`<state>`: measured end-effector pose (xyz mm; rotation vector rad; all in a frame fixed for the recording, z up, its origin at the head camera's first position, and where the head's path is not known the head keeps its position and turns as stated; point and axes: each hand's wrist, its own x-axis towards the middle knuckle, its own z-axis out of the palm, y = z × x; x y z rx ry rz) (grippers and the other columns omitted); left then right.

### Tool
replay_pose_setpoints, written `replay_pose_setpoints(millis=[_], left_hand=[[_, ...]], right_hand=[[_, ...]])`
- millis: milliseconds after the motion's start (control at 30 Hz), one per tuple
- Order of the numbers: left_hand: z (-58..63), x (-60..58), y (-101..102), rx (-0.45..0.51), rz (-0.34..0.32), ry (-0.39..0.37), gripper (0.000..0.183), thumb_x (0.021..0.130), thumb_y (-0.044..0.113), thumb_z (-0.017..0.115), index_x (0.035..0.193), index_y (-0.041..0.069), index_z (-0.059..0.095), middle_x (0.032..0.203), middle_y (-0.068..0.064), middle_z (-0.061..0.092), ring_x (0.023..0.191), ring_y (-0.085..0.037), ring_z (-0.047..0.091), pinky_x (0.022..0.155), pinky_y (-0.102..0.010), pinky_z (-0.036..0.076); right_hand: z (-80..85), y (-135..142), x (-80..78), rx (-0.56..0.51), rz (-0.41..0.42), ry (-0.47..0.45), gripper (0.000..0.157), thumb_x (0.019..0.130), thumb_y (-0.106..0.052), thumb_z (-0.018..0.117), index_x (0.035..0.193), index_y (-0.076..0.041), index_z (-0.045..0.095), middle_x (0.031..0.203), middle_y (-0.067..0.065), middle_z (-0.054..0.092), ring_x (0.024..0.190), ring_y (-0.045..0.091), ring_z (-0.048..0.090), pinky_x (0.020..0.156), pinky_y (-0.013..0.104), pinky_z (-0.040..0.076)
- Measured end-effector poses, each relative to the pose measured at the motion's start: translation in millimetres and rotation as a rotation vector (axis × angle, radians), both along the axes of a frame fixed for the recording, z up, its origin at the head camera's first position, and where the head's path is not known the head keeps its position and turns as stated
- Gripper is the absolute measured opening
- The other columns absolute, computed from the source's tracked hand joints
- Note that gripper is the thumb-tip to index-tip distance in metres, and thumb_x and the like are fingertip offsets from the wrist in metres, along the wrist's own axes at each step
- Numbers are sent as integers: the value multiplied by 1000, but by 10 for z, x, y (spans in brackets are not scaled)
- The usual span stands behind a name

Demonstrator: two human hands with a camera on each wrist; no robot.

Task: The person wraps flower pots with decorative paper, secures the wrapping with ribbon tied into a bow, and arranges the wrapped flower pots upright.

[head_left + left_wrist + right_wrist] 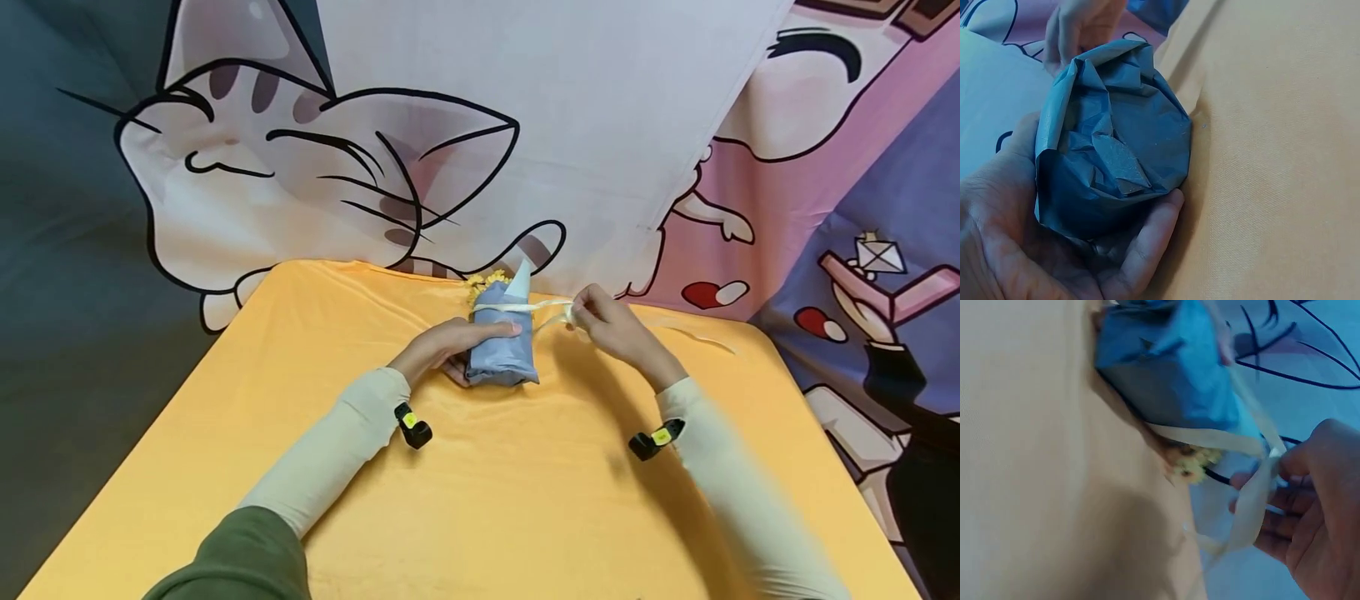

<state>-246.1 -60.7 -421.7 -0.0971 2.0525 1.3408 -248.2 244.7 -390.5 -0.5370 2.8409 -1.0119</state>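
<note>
A small bouquet wrapped in blue paper (498, 350) is held over the far part of the table by my left hand (442, 346), thumb across its front. Its folded paper base (1129, 137) faces the left wrist view, with fingers curled beneath. Yellow flowers (483, 285) and a pale paper tip (520, 280) stick out at the top. A cream ribbon (504, 307) runs round the upper wrap. To the right, my right hand (611, 323) pinches the ribbon beside the bouquet. In the right wrist view, a ribbon loop (1250, 506) hangs by the fingertips.
An orange cloth (480, 500) covers the table. A loose ribbon tail (705, 338) trails at the far right. Behind the table's back edge hangs a backdrop (600, 150) with a cartoon cat and other drawings.
</note>
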Motion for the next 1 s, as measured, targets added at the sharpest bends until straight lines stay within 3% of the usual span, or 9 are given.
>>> replay_pose_setpoints(millis=[133, 200, 300, 367, 467, 567, 667, 800, 1000], left_hand=[[4, -10, -18, -4, 13, 5, 94, 82, 86, 81, 129, 5, 67, 102, -13, 74, 73, -22, 76, 67, -39, 70], [4, -14, -28, 0, 18, 4, 94, 82, 85, 81, 129, 4, 67, 102, -13, 73, 73, -22, 76, 67, -40, 70], [3, -10, -33, 4, 17, 3, 93, 83, 85, 82, 127, 4, 69, 99, -12, 74, 72, -21, 75, 67, -39, 70], [-2, -7, -35, 11, 14, 1, 92, 83, 85, 81, 126, 5, 69, 98, -12, 75, 72, -21, 76, 68, -39, 70], [-6, -5, -39, 8, 12, 1, 92, 83, 85, 81, 125, 5, 70, 95, -10, 76, 70, -21, 77, 67, -39, 70], [-10, -9, -40, 4, 9, -1, 93, 83, 86, 80, 125, 4, 70, 93, -10, 77, 69, -21, 77, 66, -39, 70], [-15, -9, -32, 3, 9, -2, 93, 83, 86, 80, 124, 4, 71, 91, -10, 77, 67, -21, 77, 65, -38, 69], [-25, -12, -23, 4, 8, 0, 93, 83, 86, 80, 124, 4, 71, 92, -10, 77, 67, -21, 77, 65, -39, 69], [-30, -11, -12, 8, 4, 3, 93, 83, 86, 80, 125, 4, 70, 95, -11, 76, 69, -22, 77, 66, -39, 70]], right_hand=[[64, 116, -6, 54, 9, 47, 24, 119, -27, 55, 122, -6, 67, 130, 23, 72, 114, 38, 68, 94, 53, 57], [31, 138, -18, 75, 15, 67, 23, 118, -25, 58, 120, -6, 70, 148, 24, 69, 138, 44, 64, 112, 64, 52], [0, 143, -17, 31, -16, 66, 27, 118, -29, 57, 123, -5, 69, 153, 24, 66, 152, 49, 56, 125, 72, 43], [6, 131, -22, -57, -52, 66, 29, 120, -32, 56, 124, -6, 68, 140, 21, 74, 141, 44, 66, 118, 65, 50], [67, 111, -54, -159, -53, 87, 31, 121, -35, 54, 126, -6, 65, 119, 19, 79, 116, 30, 79, 103, 44, 58], [155, 107, -81, -186, -17, 113, 31, 121, -35, 53, 130, -7, 63, 106, 19, 74, 84, 17, 76, 80, 28, 56], [259, 143, -80, -68, 23, 185, 27, 121, -33, 55, 130, -10, 66, 95, 13, 68, 70, 14, 65, 69, 28, 54], [451, 251, -24, 142, 66, 289, 24, 117, -33, 64, 124, -13, 76, 88, 8, 70, 72, 19, 59, 68, 36, 49], [650, 554, 75, 354, 81, 132, 41, 107, -51, 77, 130, -17, 80, 104, 6, 78, 83, 19, 67, 68, 37, 52]])
